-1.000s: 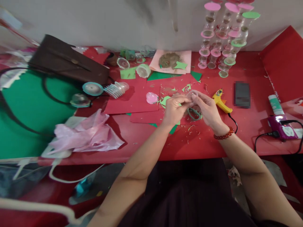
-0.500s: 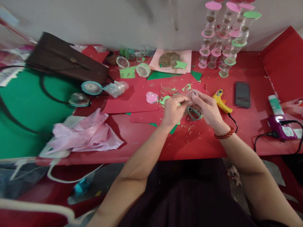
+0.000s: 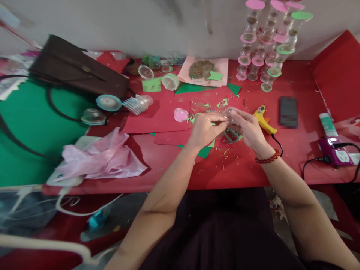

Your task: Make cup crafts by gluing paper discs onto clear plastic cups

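Observation:
Between my hands, over the red table, is a small clear plastic cup [image 3: 229,111]. My right hand [image 3: 247,129], with a beaded bracelet at the wrist, has its fingers closed on the cup. My left hand [image 3: 206,127] pinches at the cup's near left edge; whether a thin piece sits in that pinch is too small to tell. Green-handled scissors [image 3: 231,135] lie just below the hands, partly covered by my right hand. A pink disc piece [image 3: 180,115] lies left of my left hand, and green paper scraps [image 3: 222,102] are scattered behind the hands.
Right of my hands lie a yellow glue gun [image 3: 264,119] and a dark blurred object [image 3: 288,111]. Stacked cup towers [image 3: 270,62] stand behind. Leftward are nested cups [image 3: 137,104], pink cloth [image 3: 104,157] and a dark bag [image 3: 78,71]. A purple power block [image 3: 336,152] sits far right.
The clear cup has tilted a little between my fingers, and my left fingertips have shifted slightly along its edge. The view has moved very slightly.

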A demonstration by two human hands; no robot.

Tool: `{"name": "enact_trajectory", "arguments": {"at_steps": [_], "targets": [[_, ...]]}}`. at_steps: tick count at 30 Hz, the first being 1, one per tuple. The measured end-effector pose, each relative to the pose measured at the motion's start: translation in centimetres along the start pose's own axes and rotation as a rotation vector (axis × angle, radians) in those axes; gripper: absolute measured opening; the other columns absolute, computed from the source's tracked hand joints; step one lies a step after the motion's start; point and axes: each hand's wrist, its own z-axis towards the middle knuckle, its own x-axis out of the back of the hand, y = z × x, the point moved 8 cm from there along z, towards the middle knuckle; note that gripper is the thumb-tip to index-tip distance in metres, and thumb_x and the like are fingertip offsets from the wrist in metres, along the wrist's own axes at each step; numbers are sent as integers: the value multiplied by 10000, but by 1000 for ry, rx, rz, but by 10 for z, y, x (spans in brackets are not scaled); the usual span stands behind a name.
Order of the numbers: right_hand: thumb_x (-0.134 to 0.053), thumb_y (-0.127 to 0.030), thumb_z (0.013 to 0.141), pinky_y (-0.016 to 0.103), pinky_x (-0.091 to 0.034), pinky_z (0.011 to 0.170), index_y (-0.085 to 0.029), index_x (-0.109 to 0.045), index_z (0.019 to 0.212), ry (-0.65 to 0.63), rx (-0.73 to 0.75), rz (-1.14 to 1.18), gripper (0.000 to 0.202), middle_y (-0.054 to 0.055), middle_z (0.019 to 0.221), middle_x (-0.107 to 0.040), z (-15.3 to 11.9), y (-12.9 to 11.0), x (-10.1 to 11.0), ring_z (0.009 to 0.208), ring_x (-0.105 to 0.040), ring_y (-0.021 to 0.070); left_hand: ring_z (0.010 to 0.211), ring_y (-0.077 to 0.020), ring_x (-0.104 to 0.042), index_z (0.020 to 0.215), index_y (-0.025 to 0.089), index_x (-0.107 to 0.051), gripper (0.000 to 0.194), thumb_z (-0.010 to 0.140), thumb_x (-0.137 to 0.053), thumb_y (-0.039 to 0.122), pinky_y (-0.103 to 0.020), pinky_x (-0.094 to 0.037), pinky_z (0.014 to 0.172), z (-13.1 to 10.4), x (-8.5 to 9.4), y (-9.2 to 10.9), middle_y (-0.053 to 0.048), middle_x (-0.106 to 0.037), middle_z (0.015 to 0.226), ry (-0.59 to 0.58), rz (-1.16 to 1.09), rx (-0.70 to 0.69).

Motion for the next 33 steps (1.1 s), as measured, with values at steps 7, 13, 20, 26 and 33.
{"name": "enact_trajectory", "arguments": {"at_steps": [7, 13, 20, 26, 33], "targets": [[-923, -570, 699, 352, -626, 883, -293, -827, 1009, -17, 8, -33, 427, 9, 1046, -806, -2, -2, -2, 927, -714, 172, 680, -140, -683, 740, 205, -782, 168, 855, -660, 204, -263, -546, 672, 0, -5, 5, -29, -787, 768, -90, 171, -102], [-916, -537, 719, 326, -620, 815, -286, -837, 970, -42, 2, -28, 364, 7, 1003, -791, -4, -2, -4, 876, -704, 154, 714, -151, -668, 705, 205, -727, 203, 877, -625, 170, -287, -535, 729, -3, -9, 12, -29, -752, 736, -31, 330, -276], [-915, -597, 687, 337, -650, 847, -292, -846, 957, 19, -11, 17, 412, 26, 1033, -811, 2, 2, 5, 956, -731, 188, 826, -162, -737, 881, 228, -815, 147, 938, -703, 304, -294, -583, 805, 3, -3, 4, -43, -828, 931, -76, 35, -84], [-875, -591, 744, 365, -630, 897, -292, -828, 997, -10, 21, -45, 394, 21, 1064, -795, -4, -2, -3, 958, -722, 179, 755, -170, -719, 762, 233, -795, 261, 950, -723, 399, -321, -589, 769, 2, -6, 6, -42, -801, 807, -38, 40, -83], [-889, -570, 749, 345, -628, 873, -308, -836, 1019, -28, 37, -54, 380, 23, 1065, -798, -5, -3, -5, 946, -729, 170, 739, -162, -700, 756, 212, -776, 189, 902, -660, 238, -289, -553, 710, -2, -6, 13, -39, -784, 800, -75, 143, -134]]}}
